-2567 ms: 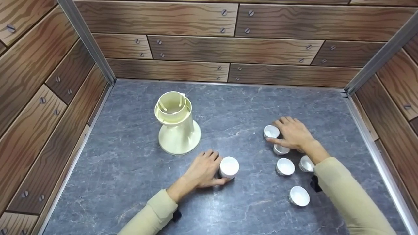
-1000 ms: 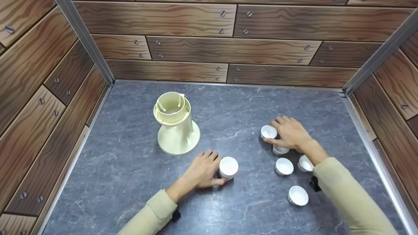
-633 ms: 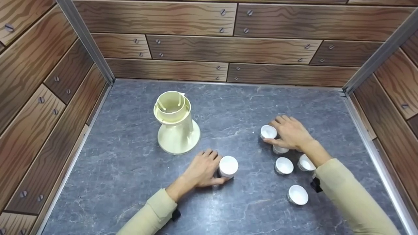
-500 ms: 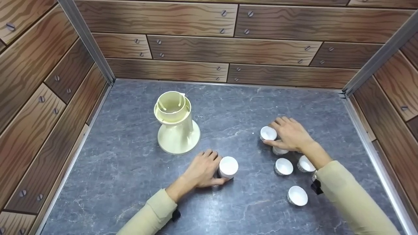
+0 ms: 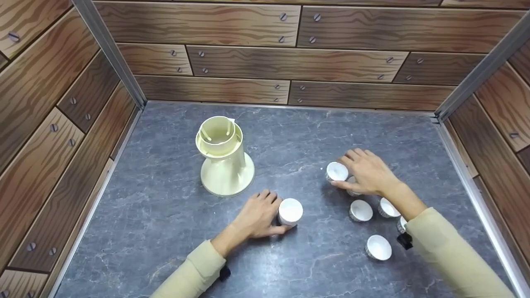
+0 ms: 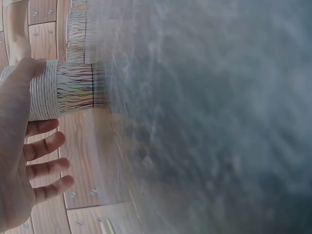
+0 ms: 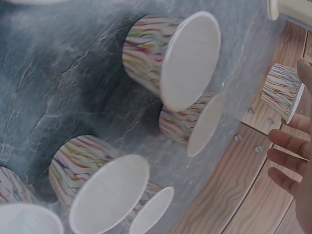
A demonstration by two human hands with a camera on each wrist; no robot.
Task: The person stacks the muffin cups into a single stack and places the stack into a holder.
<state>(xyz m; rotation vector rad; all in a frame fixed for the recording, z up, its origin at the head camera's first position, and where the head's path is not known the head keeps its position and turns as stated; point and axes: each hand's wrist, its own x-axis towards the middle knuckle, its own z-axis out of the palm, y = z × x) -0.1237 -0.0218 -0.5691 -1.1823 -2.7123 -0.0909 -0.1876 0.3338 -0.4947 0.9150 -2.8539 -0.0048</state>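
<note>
In the head view, my left hand (image 5: 258, 215) grips a stack of small paper cups (image 5: 290, 212) standing near the middle of the table. The left wrist view shows the stack's nested white rims (image 6: 44, 92) between thumb and index finger, above a side with coloured wavy streaks. To the right, my right hand (image 5: 370, 171) pinches a single paper cup (image 5: 337, 171) between thumb and fingers, mouth upward. That held cup (image 7: 282, 90) appears at the right edge of the right wrist view, lifted off the table. Partly behind the right thumb stands another paper cup (image 5: 354, 188).
More loose paper cups stand mouth up at the right: one cup (image 5: 361, 210) in front of the right hand, one (image 5: 378, 247) nearer me, others by the right sleeve. A pale yellow holder (image 5: 227, 176) with a wide base and open top stands at left. Wood-patterned walls (image 5: 240, 62) enclose the table.
My right hand has shifted slightly left and toward me, carrying the pinched cup with it. My left hand stays in place on the stack.
</note>
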